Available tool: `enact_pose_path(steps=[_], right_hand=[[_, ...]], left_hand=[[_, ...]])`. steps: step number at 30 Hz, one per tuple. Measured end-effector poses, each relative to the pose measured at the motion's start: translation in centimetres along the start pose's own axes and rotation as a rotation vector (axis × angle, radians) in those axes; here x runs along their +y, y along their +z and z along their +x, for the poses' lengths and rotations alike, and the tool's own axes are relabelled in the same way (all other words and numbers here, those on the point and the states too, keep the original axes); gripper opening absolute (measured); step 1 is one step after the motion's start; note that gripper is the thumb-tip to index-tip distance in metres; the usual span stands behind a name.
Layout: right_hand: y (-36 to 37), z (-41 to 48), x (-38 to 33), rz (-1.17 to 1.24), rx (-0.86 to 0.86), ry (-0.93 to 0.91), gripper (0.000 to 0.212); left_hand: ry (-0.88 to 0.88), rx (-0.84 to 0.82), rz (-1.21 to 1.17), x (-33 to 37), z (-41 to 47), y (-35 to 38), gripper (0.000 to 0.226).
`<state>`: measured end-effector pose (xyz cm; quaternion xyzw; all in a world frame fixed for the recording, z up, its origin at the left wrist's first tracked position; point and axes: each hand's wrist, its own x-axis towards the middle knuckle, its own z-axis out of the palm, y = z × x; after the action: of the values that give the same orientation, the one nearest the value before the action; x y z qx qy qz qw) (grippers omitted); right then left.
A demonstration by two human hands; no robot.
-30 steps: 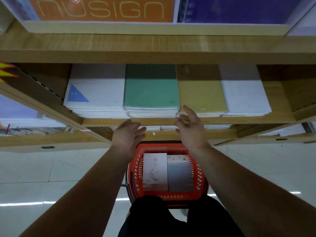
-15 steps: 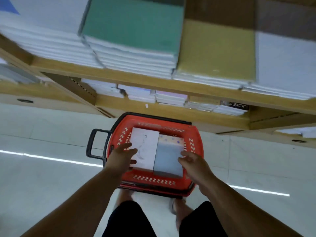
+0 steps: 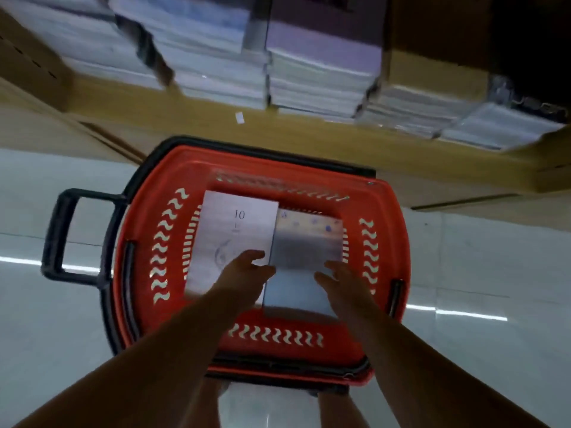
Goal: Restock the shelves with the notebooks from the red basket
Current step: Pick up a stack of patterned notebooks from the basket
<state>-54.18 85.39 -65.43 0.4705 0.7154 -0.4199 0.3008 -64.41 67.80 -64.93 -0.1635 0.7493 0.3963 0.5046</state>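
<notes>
Stage: pick-up from the basket, judged to be under way; nothing is lifted yet.
Done: the wooden shelf (image 3: 210, 122) on the far side carries stacked notebooks (image 3: 312, 84) along its visible run. Which of these came from the basket cannot be told.
Left to do: at least two items lie in the basket and are not yet shelved, so the task is judged unfinished.
Basket: a red plastic basket (image 3: 139, 273) with wavy slots in its walls stands on the pale tiled floor (image 3: 482, 273), close to the shelf. Its black loop handle (image 3: 52, 233) sticks out to the left.
Contents, left: a white notebook (image 3: 231, 233) printed with "10" and a faint grey figure lies flat.
Contents, right: a grey-blue notebook (image 3: 309, 245) with a pale dotted band at its far end lies flat, its left edge against the white one.
Depth of stock: whether more copies lie beneath either cover is hidden.
Left hand: the left hand (image 3: 244, 274) reaches in with fingers loosely spread, tips at the seam between the two covers. No pinch is visible.
Right hand: the right hand (image 3: 344, 284) has its fingers extended and slightly apart at the right edge of the grey-blue notebook, not closed round it.
Contact: blur prevents confirming a touch.
Judged target: the grey-blue notebook, flanked by both hands.
</notes>
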Motion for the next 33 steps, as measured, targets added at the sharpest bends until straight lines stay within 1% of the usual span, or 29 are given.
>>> enact_pose_path(steps=[4, 5, 6, 7, 8, 9, 10, 11, 13, 14, 15, 17, 19, 22, 24, 27, 30, 31, 33], right_hand=[[2.4, 3.0, 2.3, -0.014, 0.016, -0.024, 0.028], [2.9, 3.6, 2.6, -0.033, 0.042, -0.021, 0.031], [3.4, 4.5, 3.1, -0.073, 0.058, -0.022, 0.039], [4.0, 5.3, 3.6, -0.126, 0.033, -0.024, 0.050], [4.6, 6.5, 4.6, -0.113, 0.025, -0.017, 0.062], [5.0, 7.2, 5.1, -0.042, 0.029, 0.007, 0.073], [5.5, 8.4, 6.0, 0.029, 0.053, 0.026, 0.076], [5.7, 8.8, 6.1, 0.059, 0.068, 0.049, 0.065], [5.8, 9.2, 5.9, 0.096, 0.077, 0.111, 0.039], [5.7, 9.1, 5.5, 0.138, 0.096, 0.125, 0.035], [5.6, 9.0, 5.2, 0.148, 0.117, 0.147, 0.035], [5.6, 9.1, 5.0, 0.152, 0.157, 0.140, 0.044], [5.5, 8.9, 4.9, 0.155, 0.186, 0.146, 0.053], [5.4, 9.0, 5.3, 0.125, 0.183, 0.152, 0.048], [5.3, 8.9, 5.4, 0.117, 0.210, 0.161, 0.050], [4.6, 8.4, 5.2, -0.011, 0.264, 0.188, 0.059], [3.9, 7.2, 4.9, -0.123, 0.283, 0.163, 0.061], [3.6, 6.5, 4.6, -0.124, 0.297, 0.146, 0.061], [3.1, 5.6, 4.4, -0.020, 0.335, 0.115, 0.063]], left_hand=[[-0.003, -0.066, 0.081, -2.5, 2.6, 3.3, 0.050], [0.005, -0.060, 0.093, -3.0, 3.1, 4.0, 0.051], [0.017, -0.041, 0.109, -3.5, 3.4, 4.6, 0.051], [0.026, -0.010, 0.122, -3.9, 3.7, 5.3, 0.050], [0.035, 0.032, 0.128, -4.3, 3.8, 5.9, 0.049], [0.042, 0.069, 0.129, -4.6, 3.8, 6.4, 0.048], [0.052, 0.096, 0.128, -5.0, 3.8, 6.9, 0.049], [0.060, 0.109, 0.125, -5.3, 3.8, 7.3, 0.051], [0.059, 0.141, 0.097, -5.7, 3.9, 7.7, 0.053], [0.047, 0.162, 0.074, -5.8, 4.1, 7.8, 0.053], [0.023, 0.179, 0.048, -5.8, 4.3, 7.7, 0.051], [-0.019, 0.199, -0.001, -5.8, 4.7, 7.7, 0.045], [-0.014, 0.188, -0.024, -6.0, 4.7, 7.7, 0.043], [0.008, 0.102, -0.032, -6.0, 4.3, 7.8, 0.054], [0.015, 0.025, -0.028, -6.1, 4.1, 8.1, 0.061], [0.008, -0.011, -0.014, -5.8, 4.3, 8.3, 0.069], [-0.029, 0.029, -0.142, -5.4, 4.9, 8.1, 0.060], [-0.045, 0.044, -0.159, -5.3, 5.1, 8.2, 0.055], [-0.047, 0.042, -0.143, -5.0, 5.2, 8.5, 0.044]])
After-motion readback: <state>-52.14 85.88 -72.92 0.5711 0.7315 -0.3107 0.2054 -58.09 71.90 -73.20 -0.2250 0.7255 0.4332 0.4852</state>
